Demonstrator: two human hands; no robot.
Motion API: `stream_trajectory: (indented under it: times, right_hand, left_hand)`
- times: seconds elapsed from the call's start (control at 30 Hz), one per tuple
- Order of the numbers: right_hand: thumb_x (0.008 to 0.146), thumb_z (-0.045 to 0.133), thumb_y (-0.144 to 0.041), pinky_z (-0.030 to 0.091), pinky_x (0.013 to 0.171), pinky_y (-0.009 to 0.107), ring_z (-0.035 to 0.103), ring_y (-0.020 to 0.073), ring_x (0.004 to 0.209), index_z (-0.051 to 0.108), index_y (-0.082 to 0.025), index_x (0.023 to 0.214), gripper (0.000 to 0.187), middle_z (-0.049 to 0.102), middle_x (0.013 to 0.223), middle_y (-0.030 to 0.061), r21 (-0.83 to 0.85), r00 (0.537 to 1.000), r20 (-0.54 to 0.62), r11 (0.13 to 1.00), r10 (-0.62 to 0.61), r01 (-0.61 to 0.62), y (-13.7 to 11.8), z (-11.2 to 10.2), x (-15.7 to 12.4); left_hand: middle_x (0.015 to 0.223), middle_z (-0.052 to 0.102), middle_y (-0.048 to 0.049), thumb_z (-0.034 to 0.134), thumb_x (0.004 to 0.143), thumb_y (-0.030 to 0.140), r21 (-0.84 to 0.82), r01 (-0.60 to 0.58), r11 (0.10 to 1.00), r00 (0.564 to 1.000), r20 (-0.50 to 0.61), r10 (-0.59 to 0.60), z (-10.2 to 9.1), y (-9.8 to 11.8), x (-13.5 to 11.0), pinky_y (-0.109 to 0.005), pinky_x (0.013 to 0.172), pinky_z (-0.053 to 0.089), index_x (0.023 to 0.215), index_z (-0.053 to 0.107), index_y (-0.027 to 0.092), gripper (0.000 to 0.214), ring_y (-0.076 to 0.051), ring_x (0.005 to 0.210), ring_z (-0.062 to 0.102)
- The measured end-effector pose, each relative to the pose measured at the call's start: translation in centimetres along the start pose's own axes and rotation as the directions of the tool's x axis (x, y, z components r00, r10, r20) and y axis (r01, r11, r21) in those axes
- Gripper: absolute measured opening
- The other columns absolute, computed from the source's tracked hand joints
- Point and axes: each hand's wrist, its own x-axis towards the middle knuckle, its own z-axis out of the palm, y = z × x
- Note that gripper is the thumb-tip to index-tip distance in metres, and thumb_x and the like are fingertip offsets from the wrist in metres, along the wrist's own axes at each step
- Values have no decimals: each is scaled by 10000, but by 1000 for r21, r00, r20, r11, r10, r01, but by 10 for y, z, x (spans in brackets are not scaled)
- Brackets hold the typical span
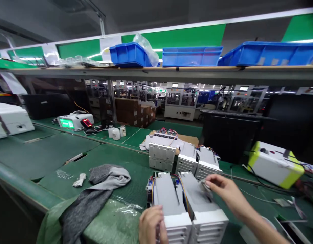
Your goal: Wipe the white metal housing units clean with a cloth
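Two white and grey housings (186,206) with small wires lie side by side on the green bench in front of me. My left hand (151,224) is closed around the near left corner of the left housing. My right hand (223,188) reaches in from the right and pinches a small grey piece at the top of the right housing. Several more white housings (183,157) stand just behind them.
A grey cloth (100,189) lies to the left beside a clear plastic sheet (115,217). A white and yellow-green device (275,164) sits at the right. A green-lit device (73,121) and small white parts (116,132) stand farther back. Blue bins (192,56) line the overhead shelf.
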Motion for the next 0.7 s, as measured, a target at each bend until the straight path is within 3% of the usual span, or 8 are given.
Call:
stream_trajectory:
  times: [0.1,0.17,0.23,0.37,0.57,0.63,0.7]
  right_hand:
    - [659,720,-639,486,656,273,615,185,722,648,-179,807,489,679,766,44,175,991,-119,984,63,-41,20,21,-16]
    - [664,713,-654,485,627,260,605,170,706,640,-185,862,514,672,772,34,284,978,-174,957,114,-61,26,29,-21]
    - [680,711,-648,476,587,240,595,154,684,631,-191,902,514,673,788,28,378,965,-200,922,167,-81,27,33,-28]
    - [653,778,-586,469,582,193,604,137,718,652,-193,884,473,683,809,23,479,938,-242,871,247,-106,30,38,-54]
    - [593,847,-512,493,671,174,630,137,821,671,-239,880,434,723,878,7,630,864,-348,774,364,-72,36,38,-83]
    - [625,810,-543,504,690,203,635,146,802,674,-242,866,409,720,850,5,602,873,-341,795,348,-82,30,27,-80]
    - [657,770,-559,503,710,228,629,158,797,686,-235,843,383,714,840,11,456,904,-319,882,285,-118,20,11,-72]
  left_hand:
    - [1128,669,-108,492,921,206,39,211,977,977,19,-212,-3,6,0,-298,788,517,1042,600,194,163,-212,1039,639]
    - [1269,635,-122,475,937,321,51,409,911,905,105,-412,-6,8,5,-272,725,538,1084,620,193,242,-241,1124,622]
    - [1285,647,-105,474,932,414,46,522,852,830,200,-520,-11,7,13,-283,751,557,1033,666,199,305,-267,1159,620]
    - [1206,697,-118,517,907,450,20,534,845,787,352,-506,-15,-6,33,-339,892,549,997,705,176,344,-290,1153,639]
    - [1127,730,-119,494,926,407,5,462,887,791,450,-415,8,-28,43,-348,895,546,883,705,170,320,-272,1082,679]
    - [1105,738,-105,484,938,371,12,437,899,794,463,-393,12,-32,42,-342,869,550,877,697,182,291,-259,1063,686]
    - [1105,734,-94,483,939,332,26,389,921,817,451,-358,10,-32,40,-356,881,535,894,696,196,257,-252,1069,674]
